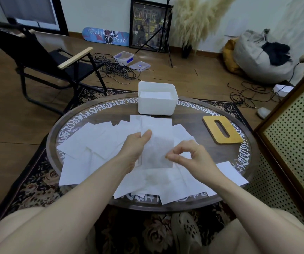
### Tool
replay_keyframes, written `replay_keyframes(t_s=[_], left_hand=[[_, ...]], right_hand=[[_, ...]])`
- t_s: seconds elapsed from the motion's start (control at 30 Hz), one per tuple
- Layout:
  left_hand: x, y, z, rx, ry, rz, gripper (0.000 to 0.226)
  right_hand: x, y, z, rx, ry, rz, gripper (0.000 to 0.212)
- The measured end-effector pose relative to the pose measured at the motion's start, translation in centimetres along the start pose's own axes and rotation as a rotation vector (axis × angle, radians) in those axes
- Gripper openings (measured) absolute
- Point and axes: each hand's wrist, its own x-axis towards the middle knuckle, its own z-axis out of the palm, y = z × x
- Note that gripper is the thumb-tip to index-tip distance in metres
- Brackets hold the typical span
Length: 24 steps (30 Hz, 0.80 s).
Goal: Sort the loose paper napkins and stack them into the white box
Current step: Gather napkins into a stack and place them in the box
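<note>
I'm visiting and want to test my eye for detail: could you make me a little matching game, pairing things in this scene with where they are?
Things:
1. white box
2. wooden lid
3. held napkin
4. folding chair

Places:
A. on the floor, left of the table
B. pinched between left hand and right hand
C. at the far edge of the table
D. flat on the table, to the right

Pairs: 1-C, 2-D, 3-B, 4-A
</note>
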Motion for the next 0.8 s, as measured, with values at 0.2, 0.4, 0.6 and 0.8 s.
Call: replay_keyframes(t_s=[0.2, 0.4, 0.6, 0.8], left_hand=[[-1.2, 0.7, -0.3, 0.011, -0.022, 0.037, 0.027], [-3.0, 1.2, -0.2, 0.014, -0.076, 0.037, 0.028], [-3.5, 1.5, -0.5, 0.042, -0.056, 0.033, 0.028], [-3.2, 1.3, -1.0, 0.016, 0.019, 0.006, 0.026]], right_hand=[[-3.8, -2.1, 0.8, -0.239, -0.614, -0.056, 0.022], [-4.8, -2.4, 2.3, -0.46, -0.686, -0.145, 0.01], [-4.3, -2.6, 1.7, -0.484, -0.64, -0.081, 0.013], [-3.1, -2.2, 0.6, -0.36, -0.371, 0.132, 0.013]])
